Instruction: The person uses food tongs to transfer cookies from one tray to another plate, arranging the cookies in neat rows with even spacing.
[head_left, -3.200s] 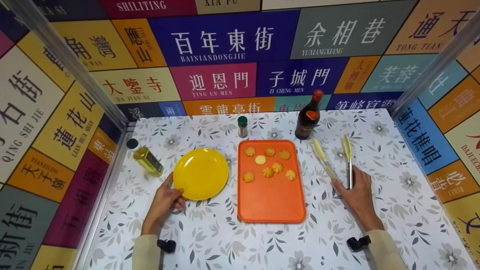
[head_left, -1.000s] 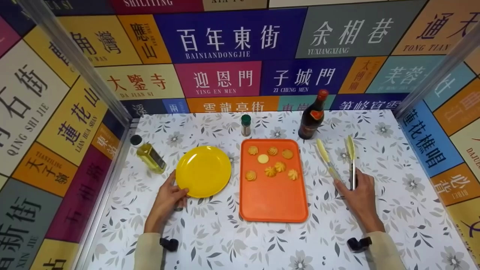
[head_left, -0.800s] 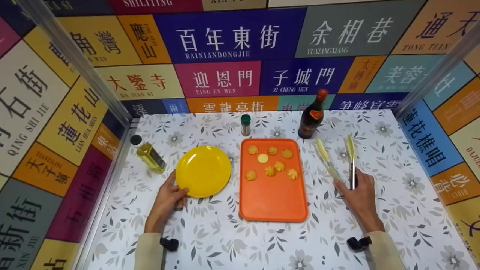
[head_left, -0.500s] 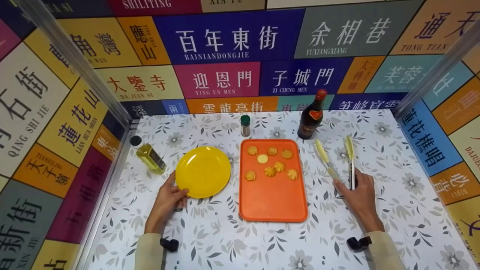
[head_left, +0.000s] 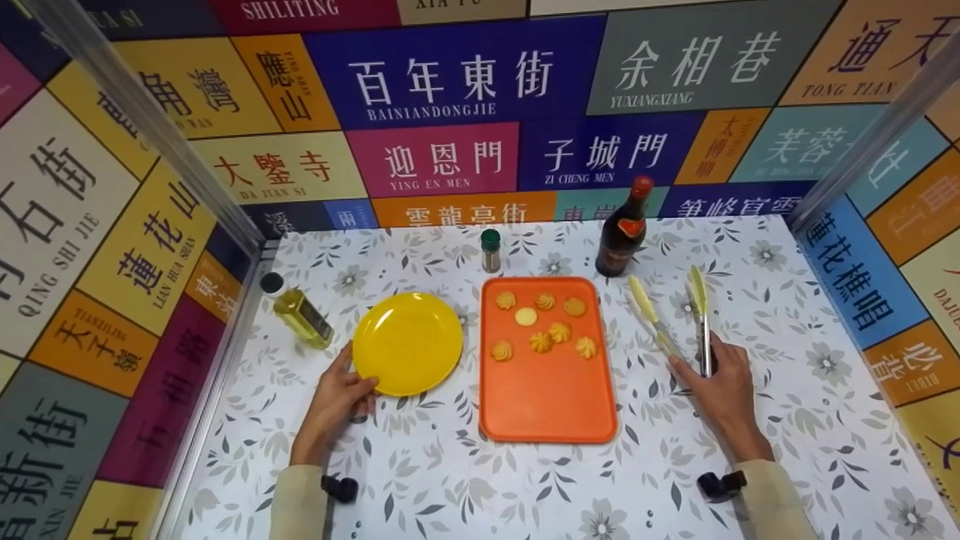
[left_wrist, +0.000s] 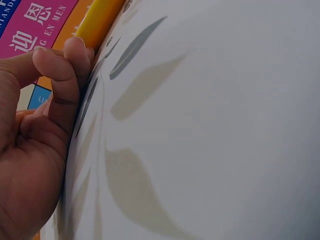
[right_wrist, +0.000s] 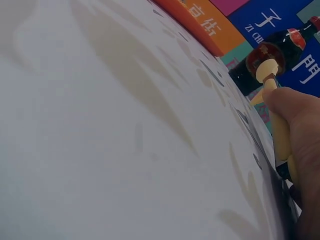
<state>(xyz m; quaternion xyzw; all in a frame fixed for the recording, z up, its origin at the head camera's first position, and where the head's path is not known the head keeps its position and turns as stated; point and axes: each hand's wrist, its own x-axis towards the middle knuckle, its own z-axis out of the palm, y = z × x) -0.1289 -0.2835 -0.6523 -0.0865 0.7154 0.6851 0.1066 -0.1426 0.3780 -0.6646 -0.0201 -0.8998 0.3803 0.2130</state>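
Note:
My left hand (head_left: pixel 339 390) holds the near left rim of a round yellow plate (head_left: pixel 407 343), the thumb lying over its edge. Only a strip of the plate (left_wrist: pixel 100 22) shows in the left wrist view, beyond the fingertips (left_wrist: pixel 75 50). On the right, my right hand (head_left: pixel 720 386) grips metal tongs (head_left: pixel 705 341) with pale yellow tips, thumb on one arm and fingers around the other. The tongs' arms are spread, with nothing between the tips. Between the hands lies an orange tray (head_left: pixel 547 405), with several piped cookies (head_left: pixel 541 343) across its far half.
An oil bottle (head_left: pixel 300 315) stands left of the plate. Behind the tray is a small green-capped spice jar (head_left: pixel 490 251); a dark red-capped bottle (head_left: pixel 621 236) stands by the tongs' tips. Sign-printed walls (head_left: pixel 442 75) border the flower-patterned table (head_left: pixel 480 495) at the back and sides.
The head view has shifted slightly. The tongs' tips have moved a touch farther from me; both hands keep their holds, and the plate, tray and cookies stay in place.

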